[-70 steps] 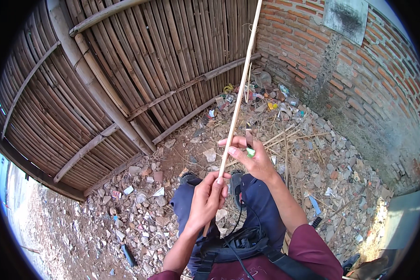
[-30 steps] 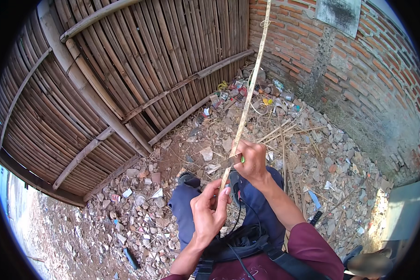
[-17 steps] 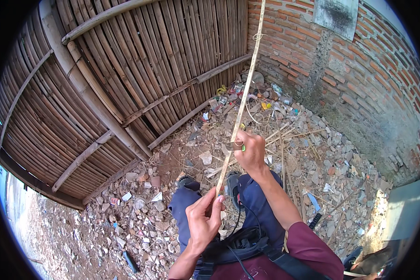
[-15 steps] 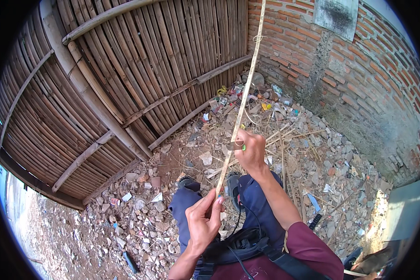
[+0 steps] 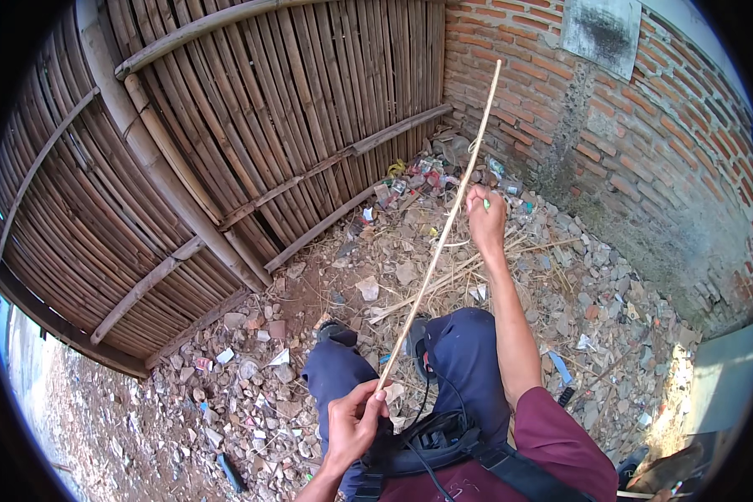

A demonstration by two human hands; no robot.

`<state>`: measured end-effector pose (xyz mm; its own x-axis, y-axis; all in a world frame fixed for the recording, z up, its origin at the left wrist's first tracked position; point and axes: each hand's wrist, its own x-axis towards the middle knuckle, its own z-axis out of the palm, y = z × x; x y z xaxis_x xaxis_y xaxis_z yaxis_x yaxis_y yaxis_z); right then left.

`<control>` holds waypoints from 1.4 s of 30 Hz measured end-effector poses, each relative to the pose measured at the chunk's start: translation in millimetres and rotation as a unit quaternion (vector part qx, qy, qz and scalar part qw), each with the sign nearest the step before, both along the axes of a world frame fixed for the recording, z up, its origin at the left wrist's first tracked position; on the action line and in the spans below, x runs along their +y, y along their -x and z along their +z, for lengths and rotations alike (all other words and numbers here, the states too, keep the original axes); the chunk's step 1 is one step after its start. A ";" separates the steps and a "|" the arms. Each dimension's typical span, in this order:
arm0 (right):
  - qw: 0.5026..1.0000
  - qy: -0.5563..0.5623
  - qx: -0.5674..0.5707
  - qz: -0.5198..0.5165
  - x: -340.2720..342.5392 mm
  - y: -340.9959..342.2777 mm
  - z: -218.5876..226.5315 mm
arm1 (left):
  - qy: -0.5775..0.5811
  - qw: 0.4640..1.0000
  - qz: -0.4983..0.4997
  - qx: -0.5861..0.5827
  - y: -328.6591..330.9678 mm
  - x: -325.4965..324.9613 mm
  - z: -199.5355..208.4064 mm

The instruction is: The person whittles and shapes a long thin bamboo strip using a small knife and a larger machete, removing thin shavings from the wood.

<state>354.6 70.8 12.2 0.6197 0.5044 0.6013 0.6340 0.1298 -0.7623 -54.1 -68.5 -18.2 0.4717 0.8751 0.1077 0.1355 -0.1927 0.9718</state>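
A long, pale bamboo strip [image 5: 431, 269] slants up and away in front of me, its far tip in the air before the brick wall. My left hand [image 5: 353, 424] pinches its near end between thumb and fingers, above my lap. Thin shavings [image 5: 474, 145] curl off the strip partway along it. Closed in a fist, my right hand [image 5: 487, 222] is just right of the strip's upper half. It grips a small knife [image 5: 486, 203], of which only a bit of green handle shows clearly; the blade is hard to make out now.
A bamboo-slat wall [image 5: 309, 100] stands at the left, a brick wall [image 5: 527, 75] at the right. Stony ground [image 5: 251, 402] with litter lies around my feet. A litter heap [image 5: 427, 171] fills the corner. Loose bamboo pieces [image 5: 510, 251] lie beyond my right knee.
My right hand with the knife has moved up and away along the strip. The strip has turned and lowered, so its far tip now shows. My left hand still holds the near end.
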 end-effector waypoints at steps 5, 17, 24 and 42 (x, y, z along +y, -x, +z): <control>0.995 0.019 -0.047 0.084 -31.7 62.2 -0.2 | 0.154 0.986 -0.030 -0.058 -4.5 17.5 7.9; 0.949 0.072 -0.261 0.163 -79.3 161.4 -13.9 | 0.120 0.988 -0.025 -0.092 -37.6 27.7 28.6; 0.959 0.059 -0.245 0.132 -78.0 154.2 -0.9 | 0.073 0.994 -0.039 -0.068 -38.7 23.4 32.4; 0.957 0.032 -0.237 0.166 -89.3 161.2 -9.8 | 0.204 0.963 -0.096 -0.145 -38.3 22.9 37.4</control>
<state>193.4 -18.5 2.4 0.0843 0.6717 0.7360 0.8427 0.3461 -0.4123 -15.7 -45.7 19.1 0.6310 0.7721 -0.0756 -0.1528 0.2192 0.9637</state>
